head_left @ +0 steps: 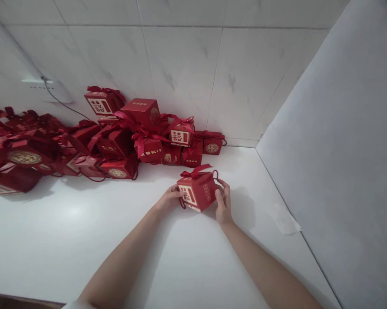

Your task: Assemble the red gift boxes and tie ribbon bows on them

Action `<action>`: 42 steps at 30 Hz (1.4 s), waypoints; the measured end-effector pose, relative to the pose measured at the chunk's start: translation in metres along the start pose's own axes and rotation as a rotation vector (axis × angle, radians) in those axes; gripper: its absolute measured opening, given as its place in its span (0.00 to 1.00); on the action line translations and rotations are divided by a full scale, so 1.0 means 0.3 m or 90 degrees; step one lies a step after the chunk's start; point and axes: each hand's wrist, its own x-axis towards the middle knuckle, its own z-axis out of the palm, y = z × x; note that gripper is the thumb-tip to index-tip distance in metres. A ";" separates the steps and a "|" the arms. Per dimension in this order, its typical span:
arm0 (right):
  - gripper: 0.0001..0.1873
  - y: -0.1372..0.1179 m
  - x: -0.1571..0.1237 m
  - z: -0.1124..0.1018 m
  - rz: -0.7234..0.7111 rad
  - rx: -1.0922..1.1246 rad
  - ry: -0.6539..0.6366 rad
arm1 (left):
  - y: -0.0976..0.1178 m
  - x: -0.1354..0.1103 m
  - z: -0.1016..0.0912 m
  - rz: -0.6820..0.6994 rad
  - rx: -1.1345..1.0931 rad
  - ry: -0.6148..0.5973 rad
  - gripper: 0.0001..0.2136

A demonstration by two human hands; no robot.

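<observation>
Between my two hands is a red gift box (pixel 204 191) with a ribbon bow on top, a cord loop at its side and a white panel bearing a red character. My left hand (pixel 168 199) grips its left side, the fingers partly hidden behind the box. On the right side, my right hand (pixel 223 202) presses it with thumb and fingers. The box is slightly tilted, close over the white tabletop (pixel 187 262); whether its base touches cannot be made out. Just beyond it, a small gift box with a bow (pixel 179 134) rests on the pile.
Many similar red boxes (pixel 118 169) are heaped along the tiled wall (pixel 180 64), from the far left to the middle. A grey panel (pixel 341 150) bounds the right side. A white tissue-like scrap (pixel 285 221) lies beside it. A cable (pixel 63 103) hangs at the left wall.
</observation>
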 end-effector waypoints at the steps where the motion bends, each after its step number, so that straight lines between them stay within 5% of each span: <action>1: 0.23 0.000 0.004 -0.004 0.012 0.010 0.016 | 0.009 0.001 -0.005 0.029 0.020 0.012 0.24; 4: 0.22 -0.010 0.006 -0.014 0.063 0.061 0.038 | 0.025 0.008 -0.020 0.112 0.059 0.092 0.28; 7: 0.20 -0.019 -0.005 -0.018 0.136 0.111 -0.025 | 0.022 0.017 -0.034 0.158 0.107 0.168 0.26; 14: 0.28 0.003 -0.006 -0.007 0.193 0.133 -0.071 | 0.067 0.010 -0.056 0.137 0.242 0.238 0.23; 19: 0.27 0.014 0.026 -0.017 0.211 0.140 -0.026 | 0.183 -0.085 0.040 0.128 0.438 0.252 0.18; 22: 0.26 0.013 0.028 -0.019 0.216 0.133 -0.024 | 0.223 -0.186 0.159 0.110 0.604 0.192 0.22; 25: 0.25 0.007 0.020 -0.016 0.218 0.120 -0.037 | 0.238 -0.272 0.245 0.090 0.726 -0.024 0.42; 27: 0.24 0.002 0.016 -0.014 0.218 0.112 -0.046 | 0.255 -0.303 0.263 0.080 0.849 -0.090 0.49; 29: 0.25 -0.001 0.014 -0.013 0.216 0.103 -0.054 | 0.288 -0.313 0.259 0.080 0.999 0.013 0.45; 32: 0.25 -0.001 0.013 -0.013 0.207 0.093 -0.061 | 0.337 -0.311 0.256 0.100 1.125 0.275 0.37; 33: 0.25 0.000 0.012 -0.013 0.203 0.090 -0.063 | 0.342 -0.311 0.260 0.110 1.132 0.296 0.38; 38: 0.26 -0.004 0.009 -0.014 0.184 0.066 -0.086 | 0.242 -0.324 0.290 0.085 1.103 -0.029 0.57; 42: 0.25 -0.027 0.006 -0.012 0.158 0.043 -0.148 | 0.173 -0.331 0.267 0.035 1.060 0.000 0.52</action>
